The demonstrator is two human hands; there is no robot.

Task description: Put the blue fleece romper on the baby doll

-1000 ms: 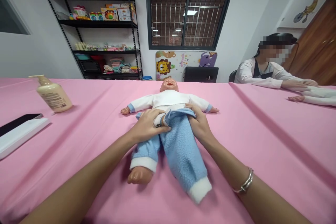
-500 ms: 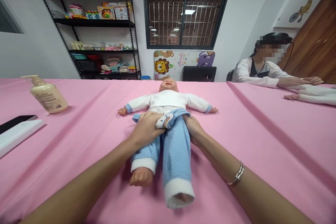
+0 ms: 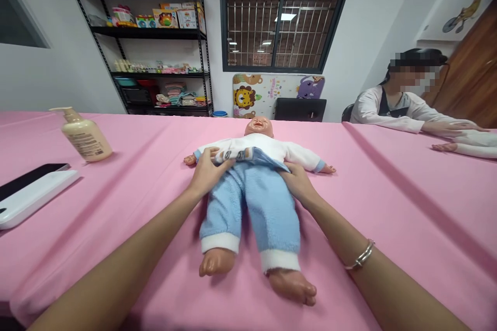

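Note:
A baby doll point(image 3: 259, 126) lies on its back, head away from me, arms spread, in a white top point(image 3: 267, 143) with blue cuffs. Fluffy blue trousers point(image 3: 267, 201) with white ankle cuffs cover its legs, and both bare feet stick out. My left hand point(image 3: 208, 170) is closed on the waistband at the left hip, thumb toward the middle. At the right hip my right hand point(image 3: 298, 181) grips the other side of the waistband, its fingers partly hidden beneath the cloth. Between the hands the band is folded over, showing a printed patch.
A pump bottle point(image 3: 86, 137) stands at left on the pink-covered table point(image 3: 373, 207). Nearer lie a dark phone point(image 3: 31, 178) and a white case-like object point(image 3: 39, 199). At far right a person point(image 3: 404, 98) sits with hands on another doll point(image 3: 469, 149). Shelves point(image 3: 151, 33) stand behind.
The trousers have moved up the doll's legs, and the right foot in view now shows beyond its cuff. Both hands have moved slightly toward the doll's waist. The view has shifted a little.

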